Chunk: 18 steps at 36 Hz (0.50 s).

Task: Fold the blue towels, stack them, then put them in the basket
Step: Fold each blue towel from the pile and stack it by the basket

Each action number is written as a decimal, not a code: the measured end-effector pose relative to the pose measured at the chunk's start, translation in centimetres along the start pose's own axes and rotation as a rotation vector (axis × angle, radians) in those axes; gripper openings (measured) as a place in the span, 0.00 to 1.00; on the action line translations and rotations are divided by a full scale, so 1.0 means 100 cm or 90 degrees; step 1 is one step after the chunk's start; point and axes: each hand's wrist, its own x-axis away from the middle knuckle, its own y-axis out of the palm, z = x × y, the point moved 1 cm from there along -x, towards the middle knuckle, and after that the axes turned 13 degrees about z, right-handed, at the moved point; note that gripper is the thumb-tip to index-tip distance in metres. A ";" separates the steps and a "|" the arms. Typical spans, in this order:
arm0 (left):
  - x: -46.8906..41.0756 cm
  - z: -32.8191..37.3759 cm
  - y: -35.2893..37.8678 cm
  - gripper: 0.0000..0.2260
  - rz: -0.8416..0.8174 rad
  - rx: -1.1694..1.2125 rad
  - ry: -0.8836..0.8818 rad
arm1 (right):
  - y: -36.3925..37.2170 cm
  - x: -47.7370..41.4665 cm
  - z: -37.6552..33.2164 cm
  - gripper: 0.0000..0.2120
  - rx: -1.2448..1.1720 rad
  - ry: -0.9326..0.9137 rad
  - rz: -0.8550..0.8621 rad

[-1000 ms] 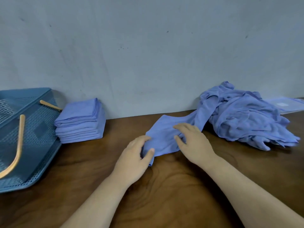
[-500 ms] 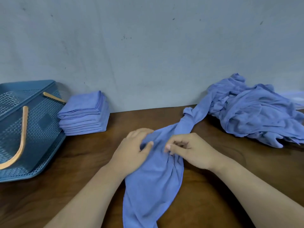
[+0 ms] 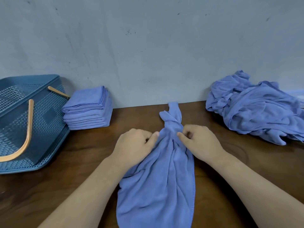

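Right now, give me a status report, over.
Left hand and right hand pinch bunched towel. Folded stack beside basket. Unfolded pile far right. Nothing blocking.

Nothing readable is showing: no text, label, brand, number or sign is appearing on the basket (image 3: 41,129), the folded stack (image 3: 87,111), the towel (image 3: 161,186), the loose pile (image 3: 256,112) or the wall (image 3: 148,46) — all of these surfaces are showing plain.
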 end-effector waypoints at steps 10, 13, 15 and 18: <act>0.031 0.010 0.025 0.23 -0.190 0.016 0.092 | 0.016 0.001 0.006 0.20 0.041 0.004 -0.127; 0.046 0.009 0.018 0.22 -0.128 -0.028 0.085 | 0.015 -0.003 0.012 0.18 -0.030 0.031 -0.096; 0.057 0.008 0.009 0.22 -0.081 -0.072 0.094 | 0.012 -0.007 0.016 0.16 -0.053 0.072 -0.039; 0.066 0.006 -0.006 0.18 -0.008 -0.128 0.092 | 0.005 -0.012 0.029 0.13 -0.010 0.145 0.034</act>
